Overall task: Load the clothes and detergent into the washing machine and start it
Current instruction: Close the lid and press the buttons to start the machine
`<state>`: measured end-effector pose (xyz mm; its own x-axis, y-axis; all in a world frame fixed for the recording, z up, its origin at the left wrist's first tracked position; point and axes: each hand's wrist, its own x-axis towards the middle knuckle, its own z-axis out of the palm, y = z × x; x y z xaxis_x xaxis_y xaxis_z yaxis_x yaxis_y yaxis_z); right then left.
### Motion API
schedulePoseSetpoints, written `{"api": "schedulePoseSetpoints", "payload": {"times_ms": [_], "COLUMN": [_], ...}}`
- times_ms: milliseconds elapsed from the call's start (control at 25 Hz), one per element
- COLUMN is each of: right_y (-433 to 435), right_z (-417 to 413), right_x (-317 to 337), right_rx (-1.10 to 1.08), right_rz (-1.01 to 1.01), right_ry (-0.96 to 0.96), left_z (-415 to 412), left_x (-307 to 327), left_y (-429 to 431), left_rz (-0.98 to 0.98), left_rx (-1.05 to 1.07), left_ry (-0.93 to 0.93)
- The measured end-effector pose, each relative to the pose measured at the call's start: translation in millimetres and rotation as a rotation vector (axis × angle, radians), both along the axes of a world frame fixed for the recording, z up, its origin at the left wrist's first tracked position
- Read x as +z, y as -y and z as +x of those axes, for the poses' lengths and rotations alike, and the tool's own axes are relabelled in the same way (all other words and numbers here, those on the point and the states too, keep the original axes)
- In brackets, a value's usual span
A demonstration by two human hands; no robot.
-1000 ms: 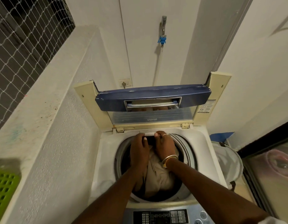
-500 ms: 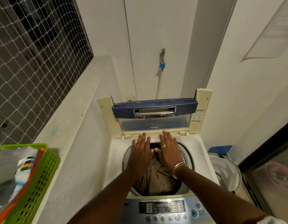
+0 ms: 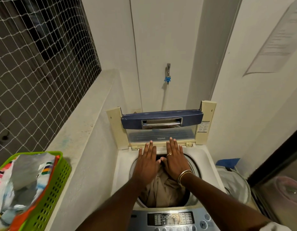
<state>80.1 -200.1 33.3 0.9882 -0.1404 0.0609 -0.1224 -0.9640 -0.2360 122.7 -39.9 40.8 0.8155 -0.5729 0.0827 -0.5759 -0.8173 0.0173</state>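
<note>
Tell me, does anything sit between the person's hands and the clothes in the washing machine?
Nothing visible does. The lid stands raised at the back, leaving the drum open. The left hand and right hand lie flat, fingers straight, over its rear rim, just above the beige clothes.

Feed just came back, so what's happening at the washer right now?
A person stands at the washing machine, its lid raised. The left hand and right hand lie flat, fingers straight, at the back rim of the drum, holding nothing. Beige clothes sit in the drum. The control panel is untouched; a green basket waits on the ledge.
</note>
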Motion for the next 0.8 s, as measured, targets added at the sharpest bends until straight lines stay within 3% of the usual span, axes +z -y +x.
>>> {"api": "schedulePoseSetpoints", "payload": {"times_ms": [800], "right_y": [0], "right_z": [-29], "right_x": [3], "right_rx": [-0.029], "right_rz": [-0.026], "right_ry": [0.019], "left_z": [-18], "left_x": [7], "left_y": [-9], "left_rz": [0.004], "left_rx": [0.019], "left_ry": [-0.022]}}
